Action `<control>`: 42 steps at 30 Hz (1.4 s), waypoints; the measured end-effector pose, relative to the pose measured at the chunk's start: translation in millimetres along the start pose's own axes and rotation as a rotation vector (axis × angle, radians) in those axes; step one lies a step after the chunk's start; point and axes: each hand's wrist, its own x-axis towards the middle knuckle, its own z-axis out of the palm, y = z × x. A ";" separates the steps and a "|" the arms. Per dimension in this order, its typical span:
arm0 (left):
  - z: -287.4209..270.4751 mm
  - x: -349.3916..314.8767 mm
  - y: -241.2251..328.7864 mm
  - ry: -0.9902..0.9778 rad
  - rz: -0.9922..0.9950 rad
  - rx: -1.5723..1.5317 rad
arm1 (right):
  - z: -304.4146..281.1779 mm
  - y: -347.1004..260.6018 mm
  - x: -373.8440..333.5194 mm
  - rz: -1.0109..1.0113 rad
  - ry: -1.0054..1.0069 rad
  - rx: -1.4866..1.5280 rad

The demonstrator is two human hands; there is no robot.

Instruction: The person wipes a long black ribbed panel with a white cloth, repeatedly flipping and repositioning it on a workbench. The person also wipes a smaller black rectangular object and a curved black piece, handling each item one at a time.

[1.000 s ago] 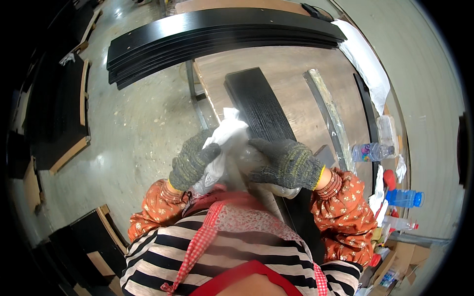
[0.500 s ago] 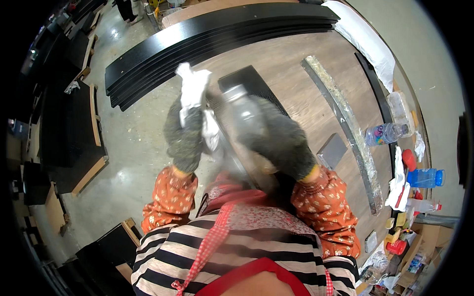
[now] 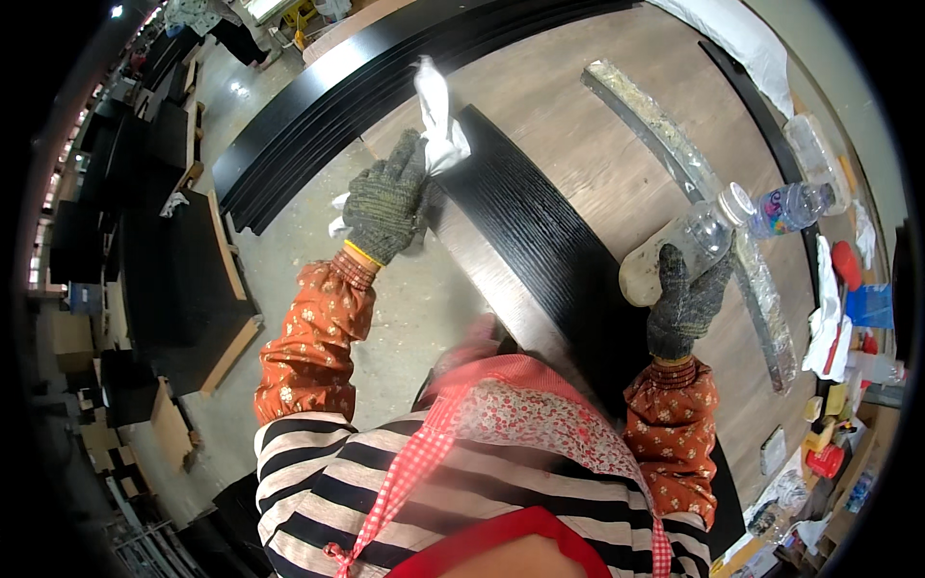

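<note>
My left hand [image 3: 385, 197], in a dark knitted glove, is closed on a white cloth [image 3: 441, 135] at the far end of a black wood-grained board [image 3: 540, 222]. Part of the cloth sticks up past the fingers and touches the board's end. The board lies lengthwise in front of me, its pale long edge [image 3: 491, 260] facing left. Off to the right, my gloved right hand [image 3: 686, 303] grips a clear plastic bottle [image 3: 674, 255] with a white cap. That bottle is tilted, its cap pointing away to the right. Its contents are hard to make out.
A stack of long black boards [image 3: 318, 116] lies at the far left of the wooden table [image 3: 559, 106]. A plastic-wrapped strip [image 3: 665, 144] runs along the right. Beyond it are a water bottle [image 3: 790, 210] and a red container [image 3: 825, 460]. More black panels [image 3: 178, 289] stand left; a person [image 3: 236, 34] is farther off.
My hands have moved apart. The right hand carried the capped bottle right, toward the wrapped strip; the left brought the cloth to the board's far end. The board shows more fully.
</note>
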 end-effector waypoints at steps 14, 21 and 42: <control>-4.6 -17.8 35.7 0.027 0.062 0.035 | 2.0 -4.6 0.2 -0.003 -0.024 0.061; -21.3 -53.8 113.4 -0.092 0.063 -0.020 | 2.9 -1.2 -3.4 -0.026 -0.047 0.091; 7.7 -13.6 36.8 -0.006 -0.132 0.109 | 1.6 -0.9 -4.4 -0.069 0.005 -0.001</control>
